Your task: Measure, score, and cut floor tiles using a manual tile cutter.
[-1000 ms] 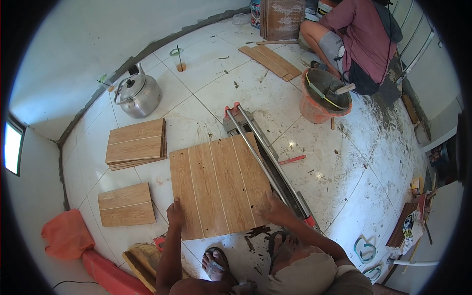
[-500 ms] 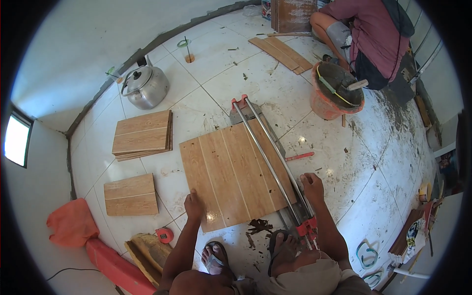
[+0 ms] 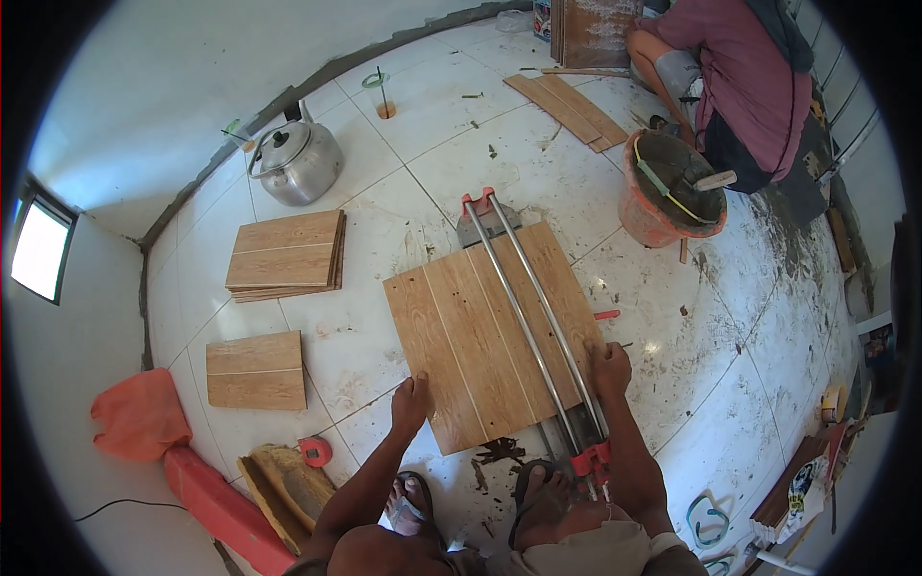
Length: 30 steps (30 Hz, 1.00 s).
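Note:
A large square wood-look tile [image 3: 468, 350] lies on a manual tile cutter, beneath its two steel rails [image 3: 526, 320]. My left hand [image 3: 411, 403] is closed on the tile's left edge, near its lower corner. On the opposite side, my right hand [image 3: 610, 370] grips the right edge just past the rails. The cutter's red and black handle block [image 3: 591, 459] sits at the near end of the rails, by my right knee. Part of a red-handled tool [image 3: 606, 315] sticks out from under the tile's right side.
Left are a stack of cut tiles [image 3: 285, 252], a single tile piece [image 3: 255, 371] and a kettle [image 3: 300, 165]. A red tape measure [image 3: 314, 451] lies near my left foot. Far right, a person [image 3: 744, 86] crouches behind a mortar bucket [image 3: 663, 216]. Debris dots the white floor.
The tile has slid and turned to the right under the rails, covering most of the red-handled tool. My right hand, earlier off the tile, now holds its right edge; my left hand moved with it.

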Motion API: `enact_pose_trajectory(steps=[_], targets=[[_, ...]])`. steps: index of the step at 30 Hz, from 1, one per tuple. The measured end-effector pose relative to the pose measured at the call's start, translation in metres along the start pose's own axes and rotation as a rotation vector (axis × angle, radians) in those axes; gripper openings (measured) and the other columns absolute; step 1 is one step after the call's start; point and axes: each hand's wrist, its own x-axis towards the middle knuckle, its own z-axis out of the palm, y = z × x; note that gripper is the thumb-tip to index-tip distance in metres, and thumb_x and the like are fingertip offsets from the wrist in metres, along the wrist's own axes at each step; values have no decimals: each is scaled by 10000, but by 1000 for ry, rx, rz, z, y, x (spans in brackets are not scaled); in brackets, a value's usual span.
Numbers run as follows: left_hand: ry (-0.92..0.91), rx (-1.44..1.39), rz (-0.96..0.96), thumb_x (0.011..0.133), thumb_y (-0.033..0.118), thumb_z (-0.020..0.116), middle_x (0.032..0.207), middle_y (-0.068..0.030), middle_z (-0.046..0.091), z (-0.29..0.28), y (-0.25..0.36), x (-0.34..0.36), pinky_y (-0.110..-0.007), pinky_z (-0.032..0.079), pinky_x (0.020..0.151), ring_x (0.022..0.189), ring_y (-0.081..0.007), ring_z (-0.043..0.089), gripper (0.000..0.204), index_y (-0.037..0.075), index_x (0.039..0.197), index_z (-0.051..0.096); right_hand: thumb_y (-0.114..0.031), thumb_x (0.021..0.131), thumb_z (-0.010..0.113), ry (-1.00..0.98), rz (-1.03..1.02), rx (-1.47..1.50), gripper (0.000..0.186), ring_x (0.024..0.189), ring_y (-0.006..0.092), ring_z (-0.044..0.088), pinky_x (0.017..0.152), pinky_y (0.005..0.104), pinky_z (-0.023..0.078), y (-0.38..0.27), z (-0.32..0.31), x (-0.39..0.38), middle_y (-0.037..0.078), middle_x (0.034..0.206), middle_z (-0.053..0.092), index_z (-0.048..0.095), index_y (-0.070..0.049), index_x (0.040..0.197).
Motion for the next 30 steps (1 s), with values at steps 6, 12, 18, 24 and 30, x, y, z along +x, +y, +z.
enact_pose_trajectory(steps=[6,12,18,24,30], targets=[[-64,138,126,993,502,521,651,-204,618,-1,29,-3,-438,456,592,614,-300,637,593,-9,699,582,-552,788,764,-56,52,-47,544,667,271,585,646,417,469,12,-16,21,103,723,612,655,-21,842],[-133,28,110,977,489,576,559,-155,595,16,45,2,-400,444,526,512,-232,595,588,-6,659,576,-535,764,796,-22,103,0,547,608,240,540,613,411,457,16,-26,42,84,667,582,633,-13,788],[-132,145,52,963,479,614,552,-93,598,24,43,16,-349,487,507,492,-159,581,608,14,581,528,-518,769,798,21,86,13,528,600,219,521,600,400,446,27,-22,52,75,649,563,632,-17,790],[-37,-224,-201,910,401,726,615,-41,629,33,76,1,-259,437,420,499,-98,574,427,-10,915,607,-478,771,811,1,108,24,490,585,209,499,590,389,440,31,-23,61,62,635,545,631,-22,785],[-138,-329,-148,916,380,725,681,-70,674,33,74,6,-245,450,451,524,-100,592,417,6,1042,590,-475,767,816,-6,96,11,493,582,202,493,591,385,442,28,-25,65,63,633,541,626,-20,784]])
